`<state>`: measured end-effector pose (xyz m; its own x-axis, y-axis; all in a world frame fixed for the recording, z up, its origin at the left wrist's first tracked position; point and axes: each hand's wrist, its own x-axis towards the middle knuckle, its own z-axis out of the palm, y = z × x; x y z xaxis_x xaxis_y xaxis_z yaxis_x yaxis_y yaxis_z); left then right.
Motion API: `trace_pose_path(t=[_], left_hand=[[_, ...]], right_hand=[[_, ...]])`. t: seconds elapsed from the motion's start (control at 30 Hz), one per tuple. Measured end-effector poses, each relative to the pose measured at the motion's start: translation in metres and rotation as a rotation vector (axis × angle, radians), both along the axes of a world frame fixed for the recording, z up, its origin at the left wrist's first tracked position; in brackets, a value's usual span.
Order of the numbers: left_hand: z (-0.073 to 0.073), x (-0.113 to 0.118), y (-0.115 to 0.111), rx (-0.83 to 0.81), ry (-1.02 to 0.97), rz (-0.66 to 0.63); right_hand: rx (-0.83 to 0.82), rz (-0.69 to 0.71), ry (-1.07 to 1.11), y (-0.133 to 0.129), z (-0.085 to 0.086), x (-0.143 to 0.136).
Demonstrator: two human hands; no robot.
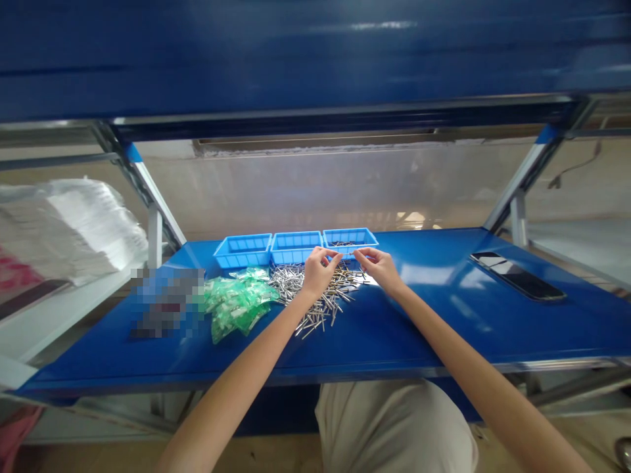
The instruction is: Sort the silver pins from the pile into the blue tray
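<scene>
My left hand (pixel 319 268) and my right hand (pixel 378 265) meet over a pile of thin metal rods (pixel 315 314), their fingertips pinched and facing each other. Between them a thin rod (pixel 348 253) spans the small gap, its ends hidden in the fingers. The loose rods are mostly silver, with some brownish ones at the right of the pile. Just behind the hands, the right blue bin (pixel 367 238) has some dark thin pieces in it. Beside the pile on the left lie several small green-and-clear plastic packets (pixel 239 299).
The middle blue bin (pixel 296 238) and left blue bin (pixel 241 244) stand in the same row. A phone (pixel 517 276) lies at the right of the blue table (pixel 424 315); a blurred-out patch (pixel 170 305) covers something at the left. A blue shelf (pixel 315 59) hangs overhead.
</scene>
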<state>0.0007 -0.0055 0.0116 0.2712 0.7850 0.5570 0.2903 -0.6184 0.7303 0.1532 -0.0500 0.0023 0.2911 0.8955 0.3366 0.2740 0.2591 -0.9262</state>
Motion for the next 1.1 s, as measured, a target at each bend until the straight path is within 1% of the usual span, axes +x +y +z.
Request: trace_pose_path(t=[0.1,0.2,0.27,0.33,0.4,0.47,0.57,0.63,0.7,0.8,0.87,0.93,1.0,1.1], left_hand=[[0.001,-0.002,0.003,-0.001,-0.005,0.020],[0.000,-0.003,0.004,0.001,0.052,-0.009],[-0.001,-0.003,0.004,0.019,0.111,-0.062],[-0.002,-0.003,0.005,0.052,0.175,-0.147],[-0.002,-0.005,0.006,0.089,0.245,-0.200],[-0.002,-0.007,0.007,0.116,0.318,-0.163],[-0.002,-0.012,0.009,0.137,0.402,-0.030],[-0.001,-0.014,0.009,0.147,0.439,0.033],[-0.002,-0.014,0.009,0.159,0.471,0.063],[-0.002,-0.013,0.008,0.167,0.515,0.065],[-0.003,-0.012,0.007,0.172,0.535,0.046],[-0.002,-0.012,0.005,0.183,0.544,0.020],[-0.001,-0.012,0.004,0.200,0.551,-0.014],[-0.002,-0.012,0.003,0.226,0.563,-0.071]], right_hand=[[-0.046,0.057,-0.006,0.000,-0.001,0.000],[-0.037,0.070,0.075,0.000,0.000,-0.002],[-0.004,0.049,0.147,0.000,0.002,-0.002],[0.023,0.022,0.216,0.001,0.003,-0.001],[0.024,-0.016,0.251,0.002,0.003,0.002],[-0.011,-0.058,0.231,0.003,0.002,0.007],[-0.099,-0.092,0.182,0.006,-0.002,0.013],[-0.121,-0.087,0.219,0.007,-0.003,0.014],[-0.084,-0.049,0.304,0.009,-0.002,0.013],[-0.006,0.078,0.366,0.010,0.002,0.011],[-0.003,0.139,0.314,0.010,0.003,0.011],[-0.037,0.108,0.209,0.010,0.002,0.013],[-0.080,0.001,0.055,0.009,-0.001,0.016],[-0.085,-0.214,-0.256,0.006,-0.003,0.020]])
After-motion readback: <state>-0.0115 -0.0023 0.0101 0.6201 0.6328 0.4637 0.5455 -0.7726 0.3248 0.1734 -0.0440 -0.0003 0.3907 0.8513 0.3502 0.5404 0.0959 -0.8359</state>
